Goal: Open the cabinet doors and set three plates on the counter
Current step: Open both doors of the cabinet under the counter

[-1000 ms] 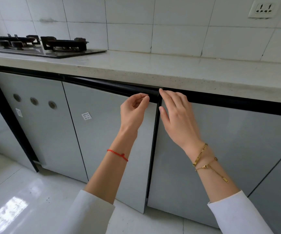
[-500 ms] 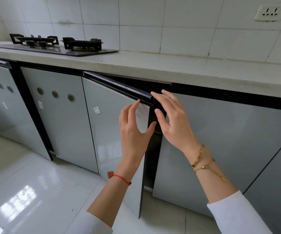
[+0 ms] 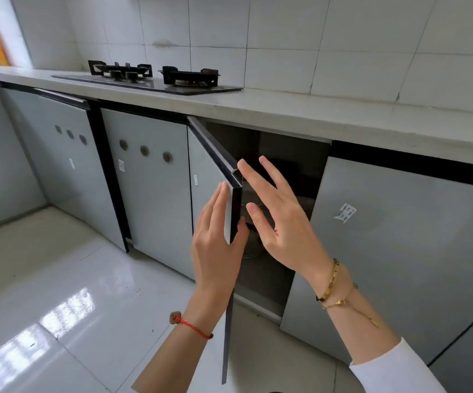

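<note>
The left cabinet door [image 3: 207,171], grey with a black rim, stands swung far out towards me. My left hand [image 3: 215,251] grips its free edge, fingers flat on the outer face and thumb behind it. My right hand [image 3: 283,225] is spread open just inside the opening, its index fingertip at the door's top corner. The right cabinet door [image 3: 400,251] is closed. The cabinet interior [image 3: 286,154] is dark; a dim round shape [image 3: 253,248] shows low behind my right hand, too dark to tell what it is. The pale counter [image 3: 314,114] runs above.
A black gas hob [image 3: 156,78] sits on the counter at the left. More closed grey doors [image 3: 150,180] line the cabinets to the left. A glossy tiled floor [image 3: 59,279] lies below, and a tiled wall [image 3: 286,52] backs the counter.
The left door has swung from just cracked to wide open. My left hand slid down onto its free edge; my right hand moved off the top rim and spread open.
</note>
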`<state>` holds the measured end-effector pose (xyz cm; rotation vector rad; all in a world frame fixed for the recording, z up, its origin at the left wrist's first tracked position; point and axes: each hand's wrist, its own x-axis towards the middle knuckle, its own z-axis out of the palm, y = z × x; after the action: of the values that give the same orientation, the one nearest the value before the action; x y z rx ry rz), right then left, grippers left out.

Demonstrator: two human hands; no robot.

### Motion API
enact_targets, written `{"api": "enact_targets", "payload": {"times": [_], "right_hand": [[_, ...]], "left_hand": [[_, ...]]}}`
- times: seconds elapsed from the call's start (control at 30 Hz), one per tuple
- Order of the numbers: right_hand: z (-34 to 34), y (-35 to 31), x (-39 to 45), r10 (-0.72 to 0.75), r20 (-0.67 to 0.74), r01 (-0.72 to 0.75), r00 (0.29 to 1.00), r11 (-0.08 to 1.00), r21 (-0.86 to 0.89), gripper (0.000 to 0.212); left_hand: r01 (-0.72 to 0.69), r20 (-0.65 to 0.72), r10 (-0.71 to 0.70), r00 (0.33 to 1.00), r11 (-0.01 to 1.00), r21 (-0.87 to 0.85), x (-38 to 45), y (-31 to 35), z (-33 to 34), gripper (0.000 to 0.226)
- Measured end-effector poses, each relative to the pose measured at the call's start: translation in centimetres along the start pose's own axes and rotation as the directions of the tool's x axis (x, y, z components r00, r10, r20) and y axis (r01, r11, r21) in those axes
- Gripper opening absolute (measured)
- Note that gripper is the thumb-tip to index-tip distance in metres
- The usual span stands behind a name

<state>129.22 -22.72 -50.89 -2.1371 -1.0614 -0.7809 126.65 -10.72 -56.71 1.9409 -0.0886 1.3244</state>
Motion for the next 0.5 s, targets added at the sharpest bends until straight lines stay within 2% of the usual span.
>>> {"api": "enact_targets", "payload": {"times": [0.33,0.5], "right_hand": [[5.9,-3.5,3.9,-0.262,0.027,0.257,0.965,0.959,0.116,0.056],[10.0,-5.5,6.7,-0.353,0.015,0.349,0.936,0.929,0.12,0.055]], "left_hand": [[-0.023,-0.18,0.038,0.983,0.996,0.087,0.2,-4.3,-6.6,0.054],[-0.018,-0.154,0.044,0.987,0.986,0.167,1.4,-7.7,-10.5,0.061]]}}
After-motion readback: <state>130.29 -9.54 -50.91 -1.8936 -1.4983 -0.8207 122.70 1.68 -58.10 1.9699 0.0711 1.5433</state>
